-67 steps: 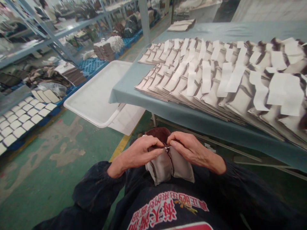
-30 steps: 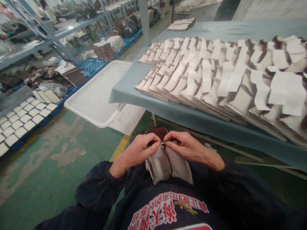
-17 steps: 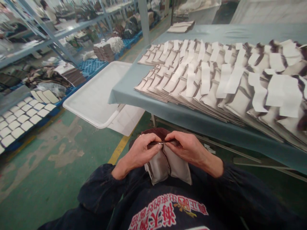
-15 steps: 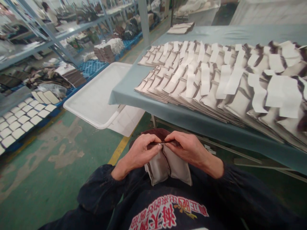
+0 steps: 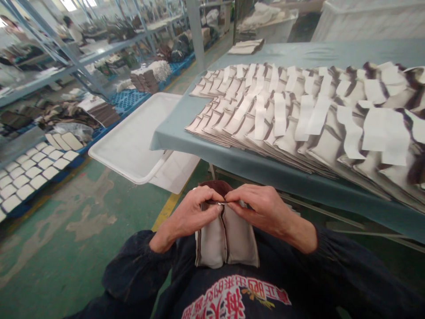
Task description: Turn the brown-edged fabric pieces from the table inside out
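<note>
Close to my body, a light grey fabric piece [image 5: 239,237] with dark brown edging hangs down over my apron. My left hand [image 5: 192,212] pinches its dark top edge between thumb and fingers. On the other side of the same edge, my right hand [image 5: 265,210] pinches too, with its fingertips almost touching those of the left. A small whitish bit shows between the fingertips, too small to make out. Part of a brown surface [image 5: 212,186] shows just behind the hands.
Beyond my hands stands a table with a blue-green cover [image 5: 179,133], bearing rows of grey fabric pieces [image 5: 215,122] with white strips [image 5: 279,113] on them. Left of it is a white plastic bin [image 5: 129,137]. Pallets with stacked pieces [image 5: 29,170] lie further left.
The fabric piece has swung slightly left and now hangs straighter, its two halves facing me. Both hands keep their pinch on its edge. The view has tilted up slightly.
</note>
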The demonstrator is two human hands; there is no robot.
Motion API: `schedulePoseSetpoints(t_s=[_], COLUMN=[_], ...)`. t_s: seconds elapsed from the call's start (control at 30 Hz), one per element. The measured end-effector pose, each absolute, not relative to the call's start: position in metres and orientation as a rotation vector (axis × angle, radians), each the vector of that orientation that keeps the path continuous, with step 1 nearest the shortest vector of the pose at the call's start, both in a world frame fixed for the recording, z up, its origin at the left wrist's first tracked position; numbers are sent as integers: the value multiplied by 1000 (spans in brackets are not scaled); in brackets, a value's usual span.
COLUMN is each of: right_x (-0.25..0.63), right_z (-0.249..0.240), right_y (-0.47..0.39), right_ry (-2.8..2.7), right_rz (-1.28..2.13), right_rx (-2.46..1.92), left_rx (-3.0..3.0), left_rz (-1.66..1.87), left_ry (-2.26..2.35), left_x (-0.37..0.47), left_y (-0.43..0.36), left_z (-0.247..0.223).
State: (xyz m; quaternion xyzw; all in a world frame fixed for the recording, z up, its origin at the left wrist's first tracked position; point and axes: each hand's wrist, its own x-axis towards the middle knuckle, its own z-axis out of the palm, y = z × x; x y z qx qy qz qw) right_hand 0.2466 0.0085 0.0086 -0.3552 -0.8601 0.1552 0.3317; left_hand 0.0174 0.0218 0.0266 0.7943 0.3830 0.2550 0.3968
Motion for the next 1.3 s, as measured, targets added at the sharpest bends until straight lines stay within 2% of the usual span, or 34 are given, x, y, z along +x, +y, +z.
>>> schedulePoseSetpoints(t_s=[0.3,0.93,1.3], right_x=[249,253,251], right_z=[17,20,0], right_y=[9,11,1], right_ry=[-2357,-2658,-2688], right_rz=[257,242,-19], right_rx=[-857,-820,-799], left_rx=[1976,2042,1792], left_rz=[619,570,351], left_ry=[940,906,1073], left_x=[18,26,41], left_y=[17,14,10], left_z=[27,21,23])
